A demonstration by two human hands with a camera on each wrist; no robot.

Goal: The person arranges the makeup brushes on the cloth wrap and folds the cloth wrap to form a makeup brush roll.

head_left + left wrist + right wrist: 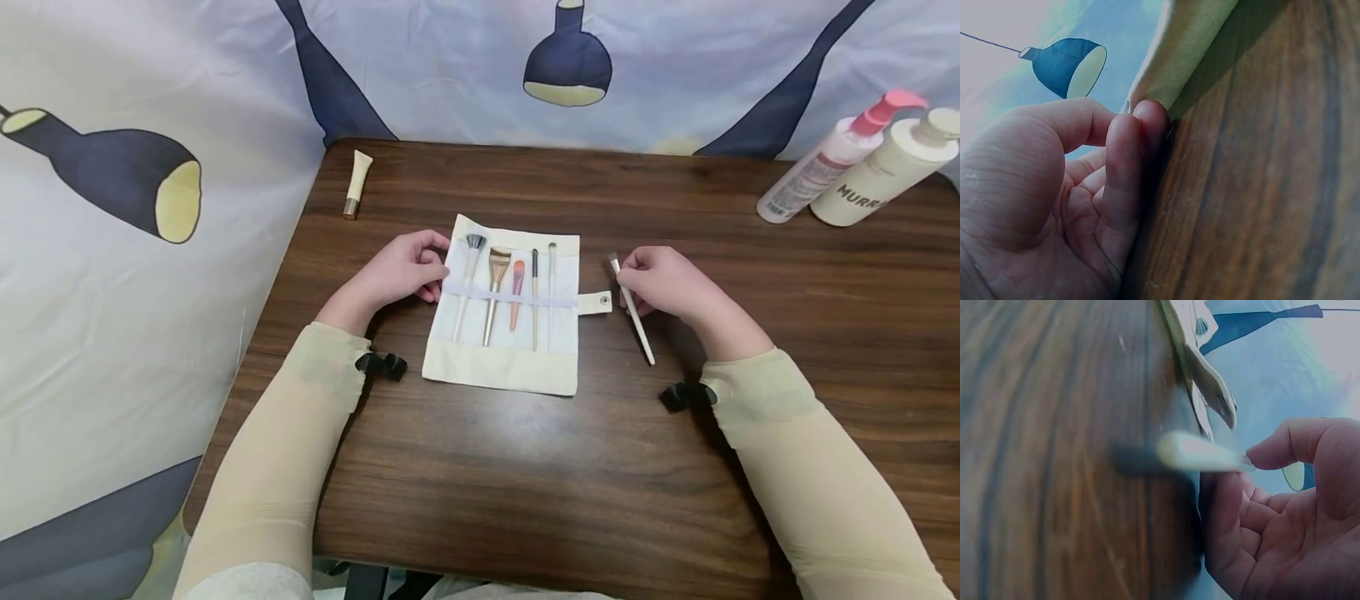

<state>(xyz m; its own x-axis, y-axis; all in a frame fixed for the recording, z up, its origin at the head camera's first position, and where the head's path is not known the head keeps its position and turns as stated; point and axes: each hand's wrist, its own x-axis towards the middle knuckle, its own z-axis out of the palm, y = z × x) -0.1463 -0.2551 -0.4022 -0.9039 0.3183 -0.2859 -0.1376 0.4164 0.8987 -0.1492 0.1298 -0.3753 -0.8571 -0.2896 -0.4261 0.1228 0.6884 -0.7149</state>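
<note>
A cream cloth brush roll (502, 368) lies unfolded on the table, with several makeup brushes tucked under its pale elastic band. Among them are a fan-shaped brush (471, 262), a wide flat brush (495, 279) and a short pink one (517, 292). My left hand (401, 271) pinches the roll's left edge between thumb and fingers, as the left wrist view also shows. To the right of the roll, my right hand (663, 282) pinches a white-handled makeup brush (636, 321) near its bristle end. Its handle end points toward me, blurred in the right wrist view.
A snap strap (595, 303) sticks out from the roll's right side toward the right hand. At the table's back left lies a small cream tube (357, 183). Two pump bottles, one pink-topped (817, 171) and one white (885, 179), stand at the back right, before a printed curtain (450, 75).
</note>
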